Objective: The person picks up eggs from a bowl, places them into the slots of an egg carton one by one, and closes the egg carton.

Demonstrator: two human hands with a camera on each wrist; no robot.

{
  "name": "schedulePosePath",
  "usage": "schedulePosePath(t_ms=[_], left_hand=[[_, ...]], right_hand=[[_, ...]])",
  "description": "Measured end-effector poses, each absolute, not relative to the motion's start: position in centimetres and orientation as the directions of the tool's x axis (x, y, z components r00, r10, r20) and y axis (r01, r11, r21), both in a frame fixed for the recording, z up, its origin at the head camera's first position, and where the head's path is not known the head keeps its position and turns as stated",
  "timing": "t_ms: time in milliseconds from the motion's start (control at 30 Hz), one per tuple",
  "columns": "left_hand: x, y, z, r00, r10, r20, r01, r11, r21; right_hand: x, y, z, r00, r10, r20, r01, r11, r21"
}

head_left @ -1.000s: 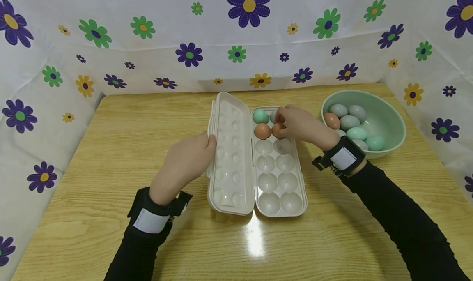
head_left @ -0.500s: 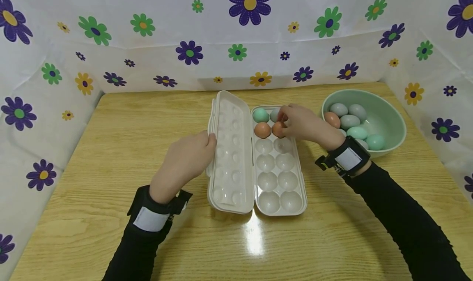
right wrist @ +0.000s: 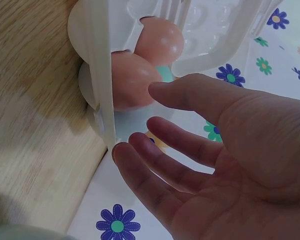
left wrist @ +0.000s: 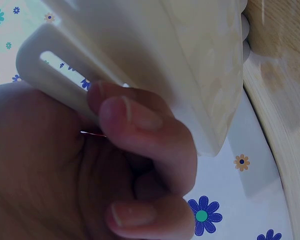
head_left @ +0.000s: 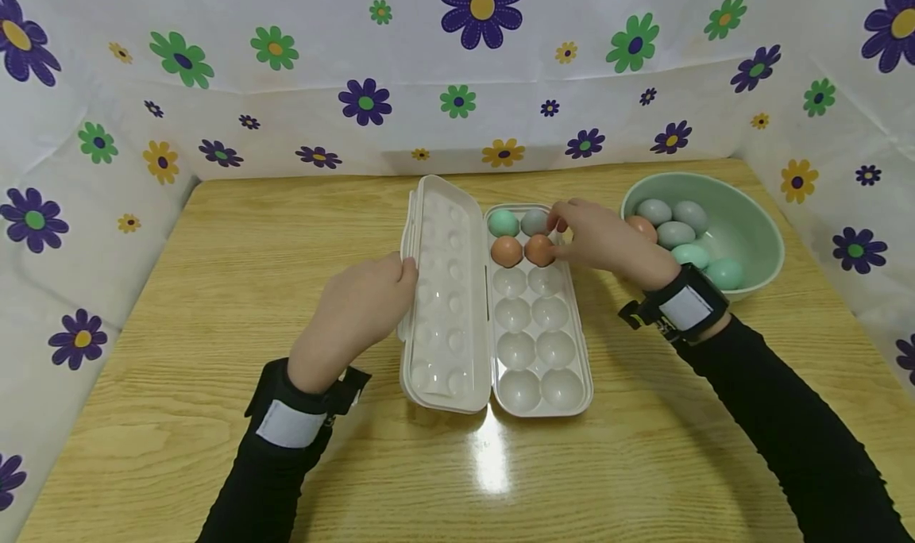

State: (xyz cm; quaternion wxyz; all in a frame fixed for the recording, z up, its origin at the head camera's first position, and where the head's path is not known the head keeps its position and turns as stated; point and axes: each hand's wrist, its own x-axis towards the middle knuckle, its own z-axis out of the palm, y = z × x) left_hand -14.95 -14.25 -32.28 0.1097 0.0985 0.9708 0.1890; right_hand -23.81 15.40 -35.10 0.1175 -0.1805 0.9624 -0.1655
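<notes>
"What's the left hand (head_left: 357,309) doing?"

"It's pinching the edge of a long white plastic lid (head_left: 449,321). The lid stands up just right of that hand, next to a long white plastic egg box (head_left: 518,351)."

"And the right hand (head_left: 608,241)?"

"Its fingers are loose and apart, holding nothing. A round, shiny brown egg (head_left: 539,251) sits in a cup just left of its thumb. I can't tell if they touch."

"Are there more eggs in the box?"

"Yes! Another round brown egg (head_left: 507,252) is further left of that hand. A smooth grey egg (head_left: 533,223) is by its fingertips, and a mint-green egg (head_left: 503,223) is left of the grey one."

"What's right of the right hand?"

"A round, pale green bowl (head_left: 743,217) with grey, brown and mint-green eggs (head_left: 725,274) inside, on the yellow wooden table (head_left: 286,233)."
</notes>
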Motion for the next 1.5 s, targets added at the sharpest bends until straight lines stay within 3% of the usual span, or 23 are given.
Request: schedulePosePath(t_ms=[667,1067,1500], left_hand=[[-15.0,-14.2,-32.0,-0.958,0.229,-0.175,0.148,0.912,0.383],[-14.9,-14.3,-32.3,-0.959,0.224,-0.176,0.144,0.915,0.377],[-14.9,-14.2,-32.3,-0.96,0.22,-0.174,0.141,0.916,0.376]], right_hand=[[-23.9,19.4,-32.5,-0.935,-0.306,-0.179,-0.236,0.914,-0.33],[-24.0,23.7,-31.9,-0.953,-0.194,-0.234,-0.092,0.919,-0.384],[-25.2,25.3,-33.8,-0.94,-0.235,-0.247,-0.138,0.925,-0.353]])
